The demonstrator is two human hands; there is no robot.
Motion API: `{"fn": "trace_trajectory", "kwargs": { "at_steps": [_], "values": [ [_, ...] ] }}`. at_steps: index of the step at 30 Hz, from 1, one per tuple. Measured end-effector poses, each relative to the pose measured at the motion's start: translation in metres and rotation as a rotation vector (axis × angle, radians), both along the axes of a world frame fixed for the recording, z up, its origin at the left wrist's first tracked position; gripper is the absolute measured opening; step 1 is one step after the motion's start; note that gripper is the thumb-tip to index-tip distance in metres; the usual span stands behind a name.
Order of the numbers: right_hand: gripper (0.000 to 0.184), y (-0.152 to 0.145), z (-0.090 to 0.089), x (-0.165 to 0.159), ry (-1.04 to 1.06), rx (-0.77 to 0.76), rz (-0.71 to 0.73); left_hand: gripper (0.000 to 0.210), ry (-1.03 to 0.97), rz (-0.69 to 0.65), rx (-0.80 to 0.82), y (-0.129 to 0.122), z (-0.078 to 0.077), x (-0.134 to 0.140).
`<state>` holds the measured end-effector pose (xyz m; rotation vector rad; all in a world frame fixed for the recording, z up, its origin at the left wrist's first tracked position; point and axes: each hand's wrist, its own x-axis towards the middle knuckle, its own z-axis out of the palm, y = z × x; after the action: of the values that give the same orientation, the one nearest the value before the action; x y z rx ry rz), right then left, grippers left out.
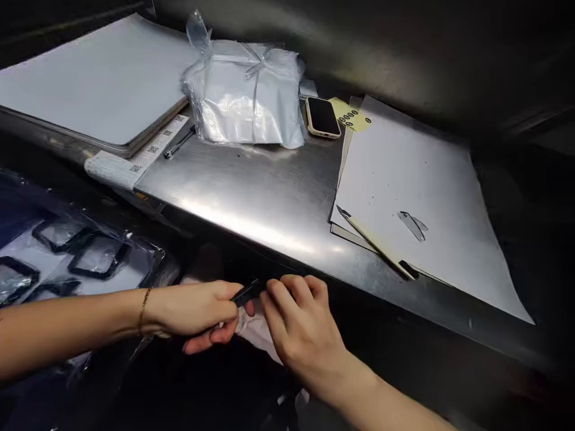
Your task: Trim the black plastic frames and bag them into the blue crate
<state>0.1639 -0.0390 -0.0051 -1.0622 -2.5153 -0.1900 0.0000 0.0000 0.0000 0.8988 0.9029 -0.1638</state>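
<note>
In front of the bench edge, my left hand (202, 311) is closed on a narrow black piece (246, 292) that juts from between thumb and fingers. My right hand (299, 320), its fingers curled, is at the far end of the black piece. Its fingertips are hidden, so what they pinch is partly out of sight. A pale cloth (260, 335) hangs between and below both hands; some left fingers are against it. Down to the left, square black frames (99, 254) lie on clear plastic.
The metal bench (238, 185) carries a white sheet stack (103, 78), a tied plastic-wrapped packet (251, 96), a phone (323, 117) and a yellow label sheet (353, 117). On the right-hand white sheets (413, 161) lie a craft knife (377, 242) and a small clear piece (412, 226).
</note>
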Motion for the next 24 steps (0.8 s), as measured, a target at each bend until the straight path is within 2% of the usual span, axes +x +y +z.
{"fn": "trace_trajectory", "kwargs": {
  "at_steps": [4,8,13,15,19,24],
  "values": [
    [0.025,-0.001,-0.011,-0.005,0.028,0.004,0.002,0.012,0.003,-0.001,-0.005,-0.004,-0.001,-0.004],
    [0.016,-0.003,-0.013,-0.002,0.154,-0.028,-0.003,0.013,0.007,0.003,-0.021,-0.003,-0.002,-0.006],
    [0.008,-0.008,0.002,0.018,0.515,-0.28,-0.108,0.024,-0.023,0.005,-0.045,-0.003,0.0,-0.011],
    [0.008,-0.009,0.003,0.022,0.473,-0.27,-0.141,0.026,-0.029,0.003,-0.048,-0.003,0.001,-0.011],
    [0.006,-0.009,-0.006,0.016,0.234,-0.096,-0.11,0.025,-0.027,-0.004,-0.045,-0.002,0.003,-0.007],
    [0.015,-0.006,-0.007,0.004,0.101,-0.072,-0.075,0.027,-0.013,0.006,-0.045,-0.004,-0.001,-0.003]
  ]
}}
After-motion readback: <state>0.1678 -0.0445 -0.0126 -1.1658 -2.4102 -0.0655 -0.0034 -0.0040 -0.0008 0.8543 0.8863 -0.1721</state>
